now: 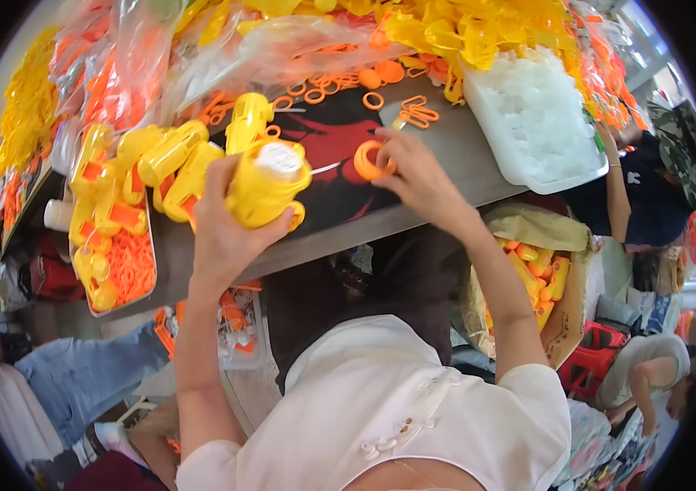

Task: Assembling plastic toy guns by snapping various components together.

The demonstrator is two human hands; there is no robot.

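My left hand is wrapped round a yellow plastic container with a round white end facing up, held above the front of the table. To its right, my right hand pinches an orange ring-shaped part between thumb and fingers. A thin white stick shows between the two parts; whether it is joined to either, I cannot tell. Just behind the held container, another yellow container lies on the dark and red mat, beside small orange rings.
On the left, yellow containers are piled over a tray of orange pieces. A white tub of translucent pieces stands at the right. Yellow parts heap along the back. Below the right edge is a carton of yellow parts. Other people sit nearby.
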